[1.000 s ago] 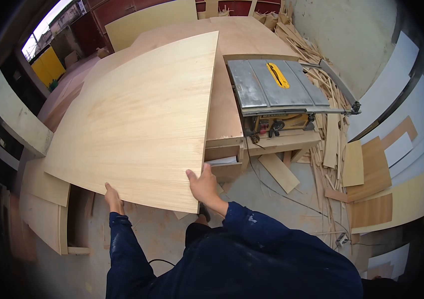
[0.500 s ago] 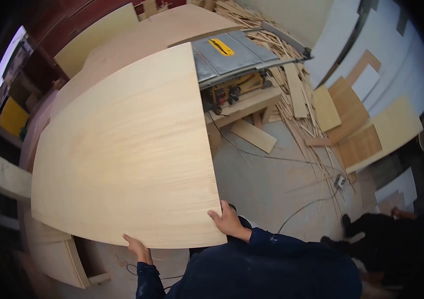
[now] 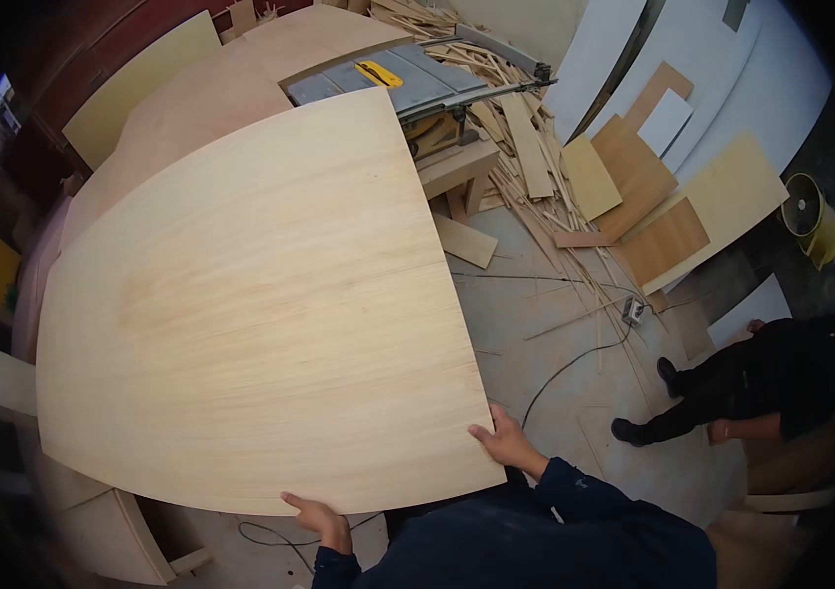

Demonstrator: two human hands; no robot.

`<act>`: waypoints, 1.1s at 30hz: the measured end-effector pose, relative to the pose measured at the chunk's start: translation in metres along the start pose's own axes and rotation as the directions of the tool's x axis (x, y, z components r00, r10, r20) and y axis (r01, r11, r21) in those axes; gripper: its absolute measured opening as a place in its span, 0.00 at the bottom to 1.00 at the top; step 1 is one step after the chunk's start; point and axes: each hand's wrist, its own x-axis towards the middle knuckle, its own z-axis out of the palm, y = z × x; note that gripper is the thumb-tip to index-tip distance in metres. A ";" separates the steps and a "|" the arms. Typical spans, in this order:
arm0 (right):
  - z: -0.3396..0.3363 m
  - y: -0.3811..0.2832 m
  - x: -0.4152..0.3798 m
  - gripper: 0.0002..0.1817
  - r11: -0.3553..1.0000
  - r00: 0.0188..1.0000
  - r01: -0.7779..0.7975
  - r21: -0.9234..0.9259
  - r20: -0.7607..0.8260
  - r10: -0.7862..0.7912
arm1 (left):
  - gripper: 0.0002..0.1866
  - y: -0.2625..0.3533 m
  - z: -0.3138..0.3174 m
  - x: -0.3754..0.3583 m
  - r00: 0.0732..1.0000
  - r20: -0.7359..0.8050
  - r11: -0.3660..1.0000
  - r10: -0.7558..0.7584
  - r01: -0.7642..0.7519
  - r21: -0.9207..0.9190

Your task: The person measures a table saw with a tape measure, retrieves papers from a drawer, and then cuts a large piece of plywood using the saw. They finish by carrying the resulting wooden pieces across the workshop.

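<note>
A large pale plywood sheet [image 3: 260,304] fills the middle of the view, its far end overlapping the table saw [image 3: 437,79]. My left hand [image 3: 319,518] grips the sheet's near edge, thumb on top and the other fingers hidden beneath. On the right edge, close to the near corner, my right hand [image 3: 511,442] holds the same sheet, thumb over the top face. The saw's yellow blade insert [image 3: 378,74] shows just beyond the sheet's far corner.
Offcuts and thin strips [image 3: 525,147] lie heaped right of the saw. Panels [image 3: 673,226] lean on the right wall near a yellow fan [image 3: 810,221]. A person [image 3: 761,383] in dark clothes stands at right. A cable [image 3: 560,378] runs over the floor to a socket box [image 3: 632,311].
The plywood's near end and both hands have shifted right in view, and the sheet now covers more of the saw. The person at right shows more fully.
</note>
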 end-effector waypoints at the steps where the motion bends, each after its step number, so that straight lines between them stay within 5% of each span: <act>1: -0.015 0.009 -0.004 0.31 0.999 0.999 -0.037 0.008 -0.006 0.037 | 0.45 -0.009 0.000 -0.016 1.000 -0.008 1.000 -0.015 0.015 0.002; 8: -0.159 0.075 -0.001 0.27 1.000 1.000 -0.008 0.012 -0.022 0.009 | 0.41 -0.102 0.013 -0.132 0.963 0.183 0.979 -0.200 0.204 0.000; 10: -0.211 0.087 0.013 0.27 1.000 1.000 -0.001 0.001 -0.010 0.001 | 0.40 -0.122 0.019 -0.176 0.809 0.536 0.951 -0.243 0.308 -0.034; 11: -0.239 0.093 0.021 0.26 1.000 1.000 -0.007 -0.001 -0.007 0.007 | 0.40 -0.132 0.025 -0.201 0.813 0.528 0.947 -0.245 0.318 -0.050; 13: -0.293 0.118 0.043 0.26 0.999 1.000 -0.001 0.036 0.012 0.000 | 0.38 -0.142 0.029 -0.241 0.575 0.774 0.938 -0.263 0.341 0.065; 14: -0.318 0.133 0.052 0.25 0.997 1.000 0.001 0.073 0.014 -0.002 | 0.38 -0.147 0.028 -0.248 0.577 0.773 0.938 -0.264 0.341 0.066; 16: -0.366 0.159 0.067 0.24 1.000 0.999 0.001 0.018 -0.035 0.000 | 0.39 -0.151 0.031 -0.248 0.270 0.899 0.852 -0.346 0.492 0.180; 19: -0.412 0.182 0.077 0.23 1.000 0.992 -0.010 -0.029 -0.126 0.006 | 0.45 -0.123 0.029 -0.214 0.538 0.828 0.693 -0.156 0.657 -0.296; 20: -0.425 0.190 0.079 0.22 0.999 0.985 -0.020 -0.025 -0.170 0.016 | 0.42 -0.125 0.026 -0.181 0.719 0.690 0.751 -0.085 0.502 -0.430; 21: -0.437 0.201 0.081 0.22 0.999 0.986 -0.018 -0.027 -0.169 0.013 | 0.39 -0.127 0.018 -0.140 0.787 0.615 0.711 0.039 0.411 -0.571; 24: -0.451 0.221 0.087 0.19 0.998 0.976 0.041 -0.045 -0.211 -0.049 | 0.38 -0.112 -0.016 -0.059 0.848 0.522 0.683 0.085 0.332 -0.651; 29: -0.459 0.224 0.072 0.21 0.977 0.973 -0.172 0.129 -0.129 0.189 | 0.38 -0.095 -0.006 -0.034 0.879 0.441 0.799 -0.182 0.393 -0.454; 32: -0.436 0.282 0.027 0.26 0.973 0.944 -0.095 0.211 -0.292 0.156 | 0.37 -0.104 -0.009 -0.026 0.857 0.493 0.777 -0.148 0.409 -0.478; 33: -0.406 0.288 0.003 0.28 0.961 0.834 -0.049 0.272 -0.519 0.189 | 0.37 -0.107 -0.005 -0.025 0.866 0.477 0.776 -0.146 0.400 -0.488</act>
